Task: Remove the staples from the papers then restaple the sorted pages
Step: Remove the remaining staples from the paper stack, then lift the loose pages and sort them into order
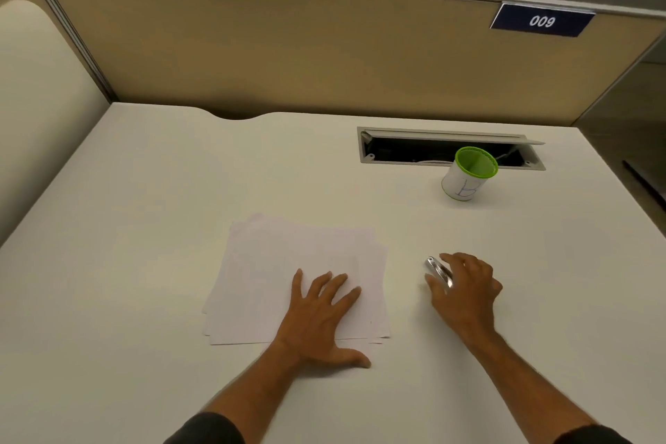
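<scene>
- White paper sheets (299,277) lie in a loose, slightly fanned stack on the near middle of the pale desk (144,191), edges not squared up. The stack's long axis runs roughly left to right, turned a little so its left end sits nearer.
- No staple can be made out on the sheets; they are too washed out to tell.
- The left hand (320,317) lies flat on the near right part of the stack, fingers straight and spread, pointing away from the person, thumb off the paper on the desk. It likely pins the sheets so they do not slide.
- The right hand (465,288) rests on the desk just right of the stack, fingers curled over a small shiny metal tool (439,271), thumb on its near side. Its grip looks like a pick-up in progress.
- The tool is probably a staple remover or small stapler; which one cannot be told. Its long axis runs diagonally, the free end pointing far-left toward the paper.
- Farther right stands a green-rimmed white cup (468,177), upright, well apart from both hands.
- Just behind the cup is an open cable slot (407,151) in the desk.
- A tan partition (288,47) bounds the far side, carrying a dark blue number plate (541,20).
</scene>
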`<state>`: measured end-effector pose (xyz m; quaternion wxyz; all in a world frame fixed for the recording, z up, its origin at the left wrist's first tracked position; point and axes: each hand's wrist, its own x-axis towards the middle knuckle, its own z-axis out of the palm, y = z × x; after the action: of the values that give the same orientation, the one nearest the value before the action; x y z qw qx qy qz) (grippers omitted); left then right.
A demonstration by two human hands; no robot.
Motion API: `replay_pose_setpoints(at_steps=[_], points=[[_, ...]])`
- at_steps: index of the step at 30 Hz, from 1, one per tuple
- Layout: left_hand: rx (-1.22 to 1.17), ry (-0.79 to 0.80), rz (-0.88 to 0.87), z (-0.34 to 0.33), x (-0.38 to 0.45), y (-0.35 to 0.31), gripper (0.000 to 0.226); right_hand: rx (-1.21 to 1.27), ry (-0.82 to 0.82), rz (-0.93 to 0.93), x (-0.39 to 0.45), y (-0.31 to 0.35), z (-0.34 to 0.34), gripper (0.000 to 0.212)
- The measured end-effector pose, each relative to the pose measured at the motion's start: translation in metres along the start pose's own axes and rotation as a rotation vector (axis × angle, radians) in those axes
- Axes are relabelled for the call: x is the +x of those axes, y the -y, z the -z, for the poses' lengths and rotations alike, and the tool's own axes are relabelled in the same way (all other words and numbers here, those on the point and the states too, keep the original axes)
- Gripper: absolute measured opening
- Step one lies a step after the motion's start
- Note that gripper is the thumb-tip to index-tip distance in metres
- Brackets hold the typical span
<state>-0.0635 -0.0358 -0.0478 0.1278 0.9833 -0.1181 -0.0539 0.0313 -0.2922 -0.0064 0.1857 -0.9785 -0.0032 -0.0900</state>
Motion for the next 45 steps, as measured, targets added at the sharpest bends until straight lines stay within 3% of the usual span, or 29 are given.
replay_pose_setpoints(at_steps=[3, 6, 10, 12, 19, 23, 28, 33, 36, 39, 41, 45], points=[[0.017, 0.044, 0.027, 0.005, 0.0, 0.001, 0.112, 0.089, -0.069, 0.097, -0.01, 0.006, -0.002, 0.041], [0.008, 0.04, 0.039, 0.012, 0.002, -0.002, 0.101, 0.194, -0.06, 0.082, -0.018, 0.015, 0.0, 0.044], [-0.001, -0.113, -0.047, 0.029, 0.007, 0.0, 0.067, 0.409, 0.006, 0.131, -0.023, 0.029, 0.01, 0.046], [-0.044, -0.169, -0.038, 0.038, 0.007, 0.001, 0.061, 0.485, 0.092, 0.207, -0.026, 0.035, 0.015, 0.049], [-0.444, -0.302, -0.069, 0.082, 0.012, -0.002, 0.062, 0.478, 0.301, 0.457, -0.006, 0.061, 0.039, 0.071], [-0.768, -0.359, -0.083, 0.111, 0.012, -0.009, 0.063, 0.571, 0.375, 0.397, 0.015, 0.084, 0.066, 0.057], [-1.014, -0.396, 0.048, 0.153, 0.013, -0.019, 0.038, 0.607, 0.391, 0.388, 0.032, 0.101, 0.108, 0.05], [-1.168, -0.295, 0.143, 0.186, 0.014, -0.034, 0.022, 0.591, 0.457, 0.427, 0.042, 0.114, 0.148, 0.056], [-1.231, -0.327, 0.163, 0.199, 0.013, -0.041, 0.01, 0.592, 0.314, 0.467, 0.038, 0.123, 0.163, 0.055], [-1.308, -0.345, 0.191, 0.21, 0.013, -0.049, 0.011, 0.565, -0.163, 0.58, 0.026, 0.131, 0.167, 0.04], [-1.372, -0.349, 0.19, 0.215, 0.013, -0.053, 0.012, 0.521, -0.374, 0.62, 0.019, 0.135, 0.164, 0.026], [-1.42, -0.341, 0.157, 0.222, 0.011, -0.064, 0.017, 0.517, -0.396, 0.604, 0.01, 0.145, 0.159, 0.019]])
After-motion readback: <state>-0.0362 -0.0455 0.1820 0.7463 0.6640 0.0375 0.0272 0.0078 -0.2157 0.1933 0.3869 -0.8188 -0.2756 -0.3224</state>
